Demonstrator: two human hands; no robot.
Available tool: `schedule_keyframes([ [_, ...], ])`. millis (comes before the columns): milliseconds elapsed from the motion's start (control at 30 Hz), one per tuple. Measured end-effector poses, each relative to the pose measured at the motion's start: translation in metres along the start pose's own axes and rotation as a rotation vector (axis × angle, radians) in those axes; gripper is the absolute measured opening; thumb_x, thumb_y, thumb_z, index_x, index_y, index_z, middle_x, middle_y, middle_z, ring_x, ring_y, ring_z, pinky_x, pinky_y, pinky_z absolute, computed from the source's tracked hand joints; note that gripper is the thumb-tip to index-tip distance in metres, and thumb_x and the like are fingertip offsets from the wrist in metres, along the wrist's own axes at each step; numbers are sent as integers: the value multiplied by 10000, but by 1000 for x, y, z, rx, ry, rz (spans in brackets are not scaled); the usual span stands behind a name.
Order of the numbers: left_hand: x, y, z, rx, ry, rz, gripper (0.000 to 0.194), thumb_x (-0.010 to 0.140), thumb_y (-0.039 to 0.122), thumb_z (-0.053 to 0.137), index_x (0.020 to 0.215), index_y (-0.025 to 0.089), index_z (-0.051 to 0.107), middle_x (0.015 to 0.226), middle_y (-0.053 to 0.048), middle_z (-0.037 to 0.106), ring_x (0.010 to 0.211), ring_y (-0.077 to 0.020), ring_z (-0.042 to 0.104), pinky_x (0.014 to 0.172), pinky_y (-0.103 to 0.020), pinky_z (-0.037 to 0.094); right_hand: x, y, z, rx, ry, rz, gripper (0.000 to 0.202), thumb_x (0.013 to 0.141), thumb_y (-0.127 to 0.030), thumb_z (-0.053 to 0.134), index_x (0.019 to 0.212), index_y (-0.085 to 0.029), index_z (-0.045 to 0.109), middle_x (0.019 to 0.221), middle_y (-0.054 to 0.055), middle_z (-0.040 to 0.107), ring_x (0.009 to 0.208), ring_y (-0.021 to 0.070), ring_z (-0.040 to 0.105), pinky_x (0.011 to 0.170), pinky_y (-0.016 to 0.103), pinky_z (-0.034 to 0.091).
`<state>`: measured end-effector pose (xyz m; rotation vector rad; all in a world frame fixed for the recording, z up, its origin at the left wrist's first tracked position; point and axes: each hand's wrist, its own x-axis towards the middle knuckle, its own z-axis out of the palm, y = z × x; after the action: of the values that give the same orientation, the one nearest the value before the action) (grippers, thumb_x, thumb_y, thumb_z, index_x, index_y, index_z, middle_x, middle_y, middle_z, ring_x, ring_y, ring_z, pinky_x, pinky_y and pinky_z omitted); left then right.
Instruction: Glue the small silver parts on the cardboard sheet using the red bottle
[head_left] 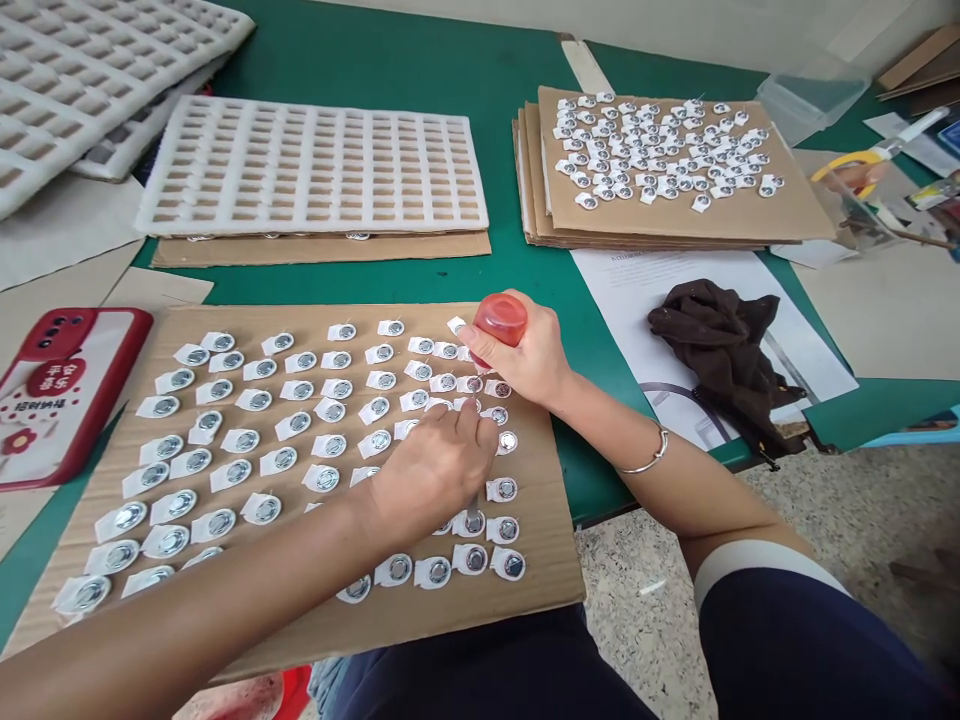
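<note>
My right hand [529,350] is wrapped round a small red squeeze bottle [502,317], over the upper right part of a cardboard sheet [300,640]. Rows of small round silver parts on white tabs [242,440] lie across this sheet. Just below the bottle, my left hand [439,465] is closed, and a thin grey metal tool [473,508] sticks out under its fist. The fingers hide most of that tool, so its kind does not show. Several of the silver parts are covered by my left hand and forearm.
Behind the sheet stands a white foam tray [315,165] on cardboard, with more trays [97,80] at the left. A cardboard stack [787,215] bears more silver parts. A red-cased phone [71,400], a dark cloth [724,345] and yellow-handled scissors [862,170] lie around.
</note>
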<state>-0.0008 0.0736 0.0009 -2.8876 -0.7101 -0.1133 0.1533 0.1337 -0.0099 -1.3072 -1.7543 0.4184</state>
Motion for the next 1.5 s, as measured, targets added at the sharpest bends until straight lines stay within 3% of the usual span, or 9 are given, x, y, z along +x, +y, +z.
schedule_keyframes([
  [233, 1, -2, -4, -86, 18, -42, 216, 726, -44, 344, 709, 128, 474, 663, -83, 557, 592, -172, 529, 565, -313, 492, 0, -2, -4, 15, -62, 4, 336, 728, -532, 566, 699, -204, 498, 624, -17, 556, 570, 115, 501, 624, 283, 442],
  [433, 0, -11, -6, -275, -50, -135, 162, 732, 8, 376, 749, 106, 504, 688, -76, 554, 607, -157, 508, 580, -296, 463, 0, -5, -5, 8, -25, -2, 351, 698, -540, 592, 697, -198, 513, 635, -24, 551, 579, 103, 504, 586, 262, 420],
  [633, 2, -31, -14, -606, -23, -266, 160, 785, 88, 402, 816, 125, 554, 648, -18, 556, 589, -119, 509, 562, -253, 409, 5, -27, -37, 113, 80, 58, 321, 732, -513, 563, 827, -212, 503, 662, -41, 562, 601, 103, 560, 612, 269, 475],
  [767, 4, -42, -17, -712, 8, -337, 150, 815, 135, 424, 750, 147, 558, 593, 20, 541, 540, -84, 473, 522, -223, 371, -14, -33, -54, 171, 166, 108, 391, 700, -409, 641, 1008, -237, 471, 794, -31, 604, 716, 121, 603, 709, 300, 503],
  [900, 2, -44, -15, -730, 29, -330, 171, 823, 152, 423, 723, 147, 561, 547, 31, 519, 491, -73, 446, 491, -218, 352, -47, -27, -49, 183, 163, 211, 269, 689, -339, 657, 895, -218, 533, 871, -1, 622, 773, 133, 603, 727, 308, 503],
  [1067, 0, -45, -14, -755, 8, -344, 159, 832, 162, 425, 757, 149, 565, 574, 30, 533, 499, -69, 448, 494, -213, 352, -73, -24, -33, 120, 246, 279, 276, 676, -291, 661, 920, -211, 561, 913, 25, 625, 829, 155, 596, 755, 340, 499],
  [1500, -3, -45, -10, -781, 45, -279, 190, 852, 154, 395, 761, 154, 562, 640, 3, 542, 566, -94, 456, 557, -264, 362, -77, -19, -23, 69, 244, 248, 234, 675, -285, 661, 882, -213, 581, 873, 24, 623, 793, 156, 595, 731, 349, 502],
])
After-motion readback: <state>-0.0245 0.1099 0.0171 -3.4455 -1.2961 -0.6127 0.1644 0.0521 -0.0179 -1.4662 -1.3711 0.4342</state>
